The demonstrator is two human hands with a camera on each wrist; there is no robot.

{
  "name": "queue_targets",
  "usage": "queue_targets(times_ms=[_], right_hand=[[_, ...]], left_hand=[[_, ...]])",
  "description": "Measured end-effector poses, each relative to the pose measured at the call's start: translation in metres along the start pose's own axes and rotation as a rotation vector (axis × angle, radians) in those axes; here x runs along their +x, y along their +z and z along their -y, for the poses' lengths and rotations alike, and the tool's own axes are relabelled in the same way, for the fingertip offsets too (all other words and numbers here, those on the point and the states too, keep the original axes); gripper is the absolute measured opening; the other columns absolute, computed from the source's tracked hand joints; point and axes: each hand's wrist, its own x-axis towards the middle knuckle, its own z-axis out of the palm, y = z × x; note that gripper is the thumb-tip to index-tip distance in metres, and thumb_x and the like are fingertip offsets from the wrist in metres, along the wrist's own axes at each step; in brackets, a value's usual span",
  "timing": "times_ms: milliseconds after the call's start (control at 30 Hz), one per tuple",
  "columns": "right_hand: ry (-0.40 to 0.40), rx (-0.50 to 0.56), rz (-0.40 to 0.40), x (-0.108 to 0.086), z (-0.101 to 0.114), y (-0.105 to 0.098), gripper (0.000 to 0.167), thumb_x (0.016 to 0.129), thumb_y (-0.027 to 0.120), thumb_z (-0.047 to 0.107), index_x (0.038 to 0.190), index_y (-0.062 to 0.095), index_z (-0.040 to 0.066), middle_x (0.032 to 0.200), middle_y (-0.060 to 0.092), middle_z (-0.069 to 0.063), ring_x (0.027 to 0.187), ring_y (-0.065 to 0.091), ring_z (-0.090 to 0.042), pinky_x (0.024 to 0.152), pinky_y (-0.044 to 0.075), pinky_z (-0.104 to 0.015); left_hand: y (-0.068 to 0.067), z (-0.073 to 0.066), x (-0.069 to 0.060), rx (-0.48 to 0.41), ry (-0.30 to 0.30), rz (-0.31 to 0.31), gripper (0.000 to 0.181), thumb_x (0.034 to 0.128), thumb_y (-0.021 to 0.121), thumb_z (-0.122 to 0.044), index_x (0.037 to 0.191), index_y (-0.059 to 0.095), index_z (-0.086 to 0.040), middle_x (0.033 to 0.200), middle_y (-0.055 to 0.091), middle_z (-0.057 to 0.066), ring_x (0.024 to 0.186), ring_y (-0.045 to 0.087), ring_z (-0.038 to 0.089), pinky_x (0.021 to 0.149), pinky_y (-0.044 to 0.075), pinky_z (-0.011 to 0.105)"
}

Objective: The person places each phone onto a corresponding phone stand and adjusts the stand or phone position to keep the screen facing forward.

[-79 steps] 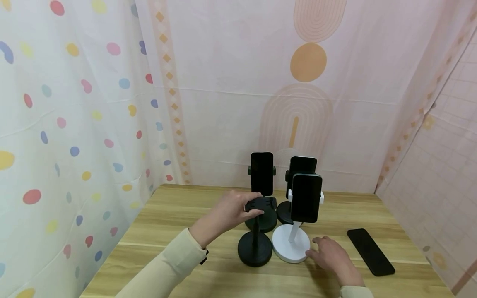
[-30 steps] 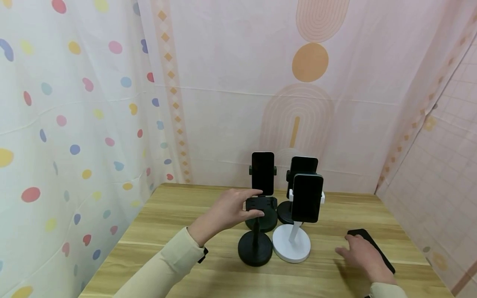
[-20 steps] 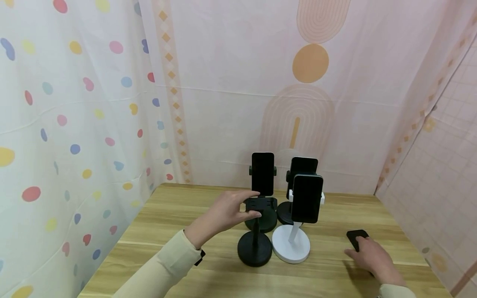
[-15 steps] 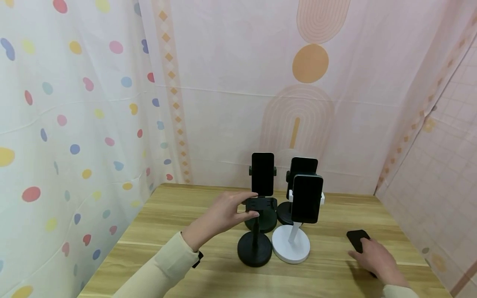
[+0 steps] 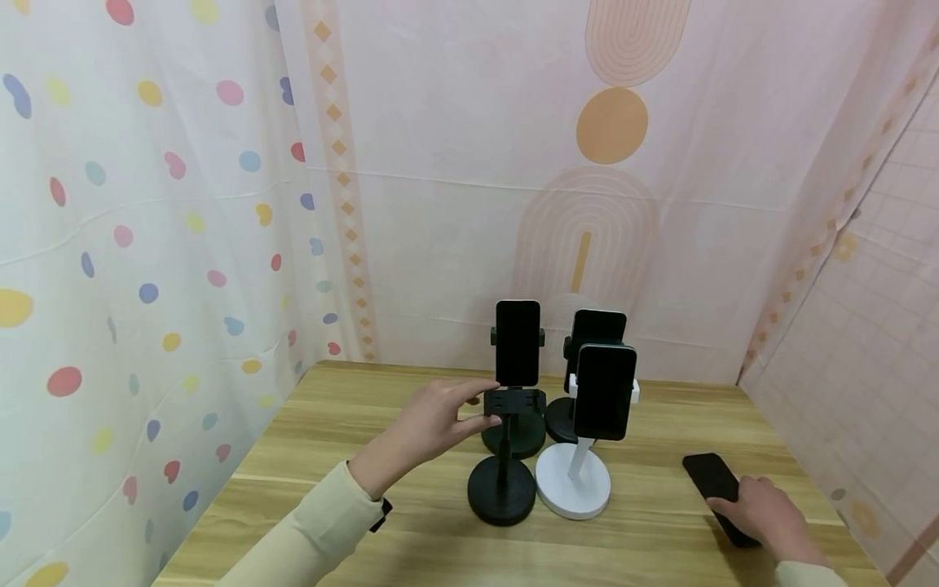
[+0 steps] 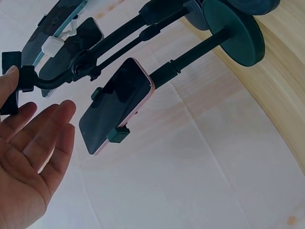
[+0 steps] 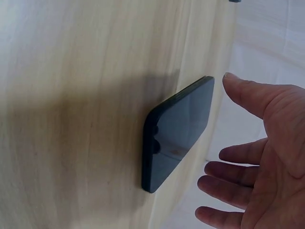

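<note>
Beside the empty clamp of a black phone stand (image 5: 502, 489), my left hand (image 5: 425, 424) has its thumb and fingers apart. In the left wrist view the thumb overlaps the clamp's edge (image 6: 10, 102); whether it touches I cannot tell. The other fingers (image 6: 59, 152) are loosely bent around nothing. On the right, a black phone (image 5: 706, 473) lies screen up on the wooden table (image 5: 352, 522). My right hand (image 5: 766, 514) is over its near end. The right wrist view shows the fingers (image 7: 233, 191) spread and a gap between them and the phone (image 7: 183, 133).
Close by the black stand is a white stand (image 5: 572, 481) with an upright phone (image 5: 605, 391). Behind them stand a dark green stand (image 5: 530, 428) and another black stand (image 5: 560, 417), each bearing a phone. A patterned curtain (image 5: 440, 244) hangs behind the table.
My right hand has moved from the white stand's base rightward over to the lying phone, whose near end has turned slightly left. My left hand has drawn back leftward from the black clamp.
</note>
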Motion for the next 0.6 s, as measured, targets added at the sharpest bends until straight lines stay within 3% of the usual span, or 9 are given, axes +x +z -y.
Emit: queue_targets(times_ms=[400, 600], right_hand=[[0.053, 0.001, 0.030, -0.0017, -0.0086, 0.0040, 0.083, 0.088, 0.063, 0.058, 0.101, 0.056, -0.023, 0.094, 0.061, -0.035, 0.089, 0.061, -0.051, 0.078, 0.049, -0.058], [0.090, 0.022, 0.069, -0.0004, -0.0077, 0.0043, 0.084, 0.086, 0.065, 0.058, 0.103, 0.055, -0.023, 0.094, 0.061, -0.035, 0.089, 0.061, -0.049, 0.078, 0.049, -0.057]], left_hand=[[-0.0004, 0.0047, -0.0040, -0.024, 0.005, -0.018, 0.043, 0.0898, 0.075, -0.027, 0.129, 0.067, -0.011, 0.114, 0.072, 0.005, 0.090, 0.071, 0.019, 0.065, 0.053, 0.028], [-0.0012, 0.0051, -0.0041, -0.018, 0.014, -0.027, 0.041, 0.0903, 0.074, -0.026, 0.128, 0.067, -0.010, 0.112, 0.073, 0.005, 0.089, 0.071, 0.021, 0.063, 0.052, 0.027]])
